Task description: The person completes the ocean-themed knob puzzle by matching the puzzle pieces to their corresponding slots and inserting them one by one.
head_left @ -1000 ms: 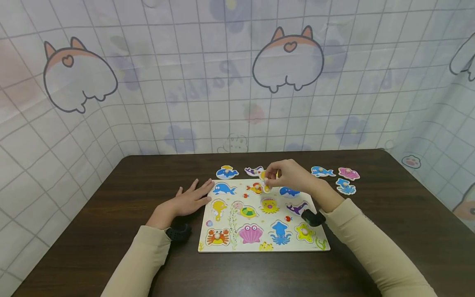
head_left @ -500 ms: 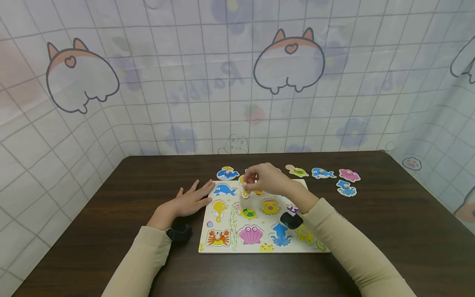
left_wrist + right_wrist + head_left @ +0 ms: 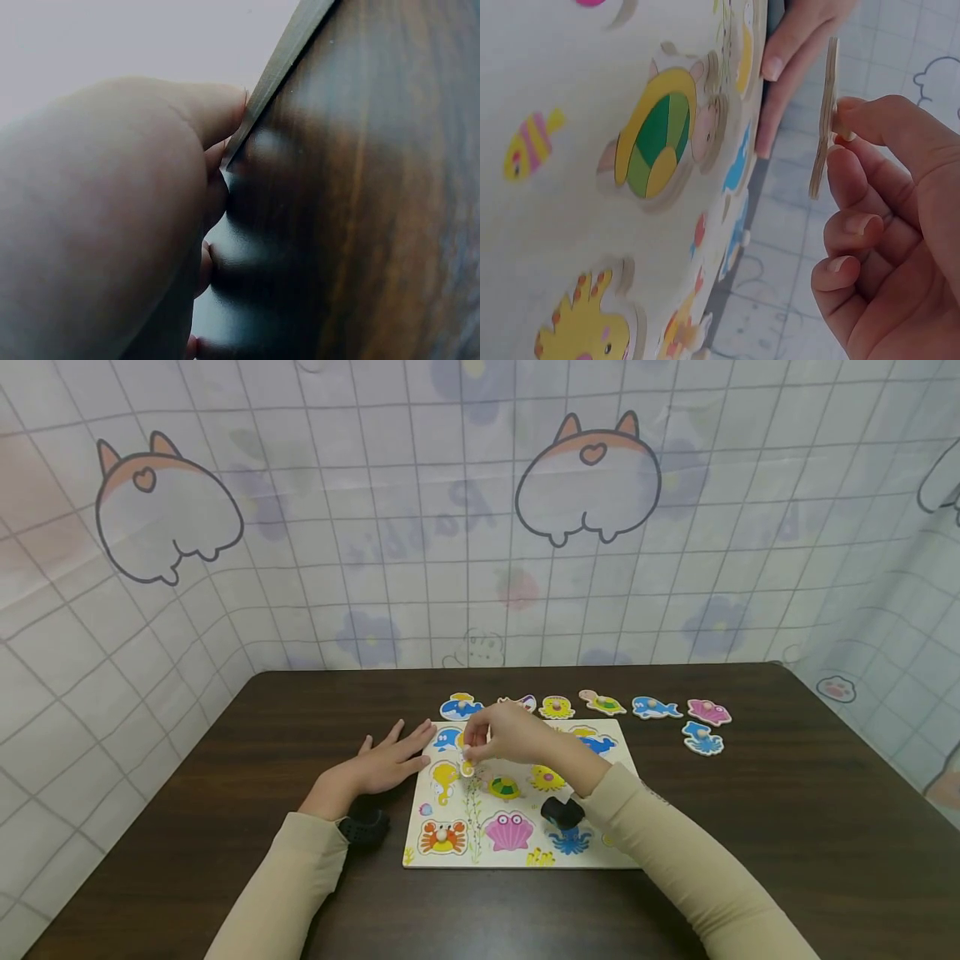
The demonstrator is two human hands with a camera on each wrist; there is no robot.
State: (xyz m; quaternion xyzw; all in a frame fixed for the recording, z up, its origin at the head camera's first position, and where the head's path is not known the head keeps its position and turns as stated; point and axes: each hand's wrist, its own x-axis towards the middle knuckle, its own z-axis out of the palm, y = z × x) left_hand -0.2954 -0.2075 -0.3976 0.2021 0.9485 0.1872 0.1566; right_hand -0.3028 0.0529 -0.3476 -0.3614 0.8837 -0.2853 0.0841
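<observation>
Puzzle board (image 3: pixel 498 860) of pale wood, printed with sea animals, on a dark brown wooden table (image 3: pixel 352 910). Its lower-left recess holds a knobbed orange crab piece (image 3: pixel 442 837); the pink shell recess (image 3: pixel 510 832) to the right shows its printed floor. Beyond the far edge lie loose pieces, among them a yellow octopus piece (image 3: pixel 557 707), a green turtle piece (image 3: pixel 602 702) and a pink shell piece (image 3: pixel 708 712). Seen from the head, the thin yellow-and-white wooden piece (image 3: pixel 467 769) over the board's upper left is largely covered by the right hand (image 3: pixel 510 733); the right wrist view gives its layered edge, clear of the board, with thumb and index finger pinching its knob (image 3: pixel 845 133). The left hand (image 3: pixel 382 768) lies palm down, fingers spread, fingertips at the board's left edge, apart from the right hand
</observation>
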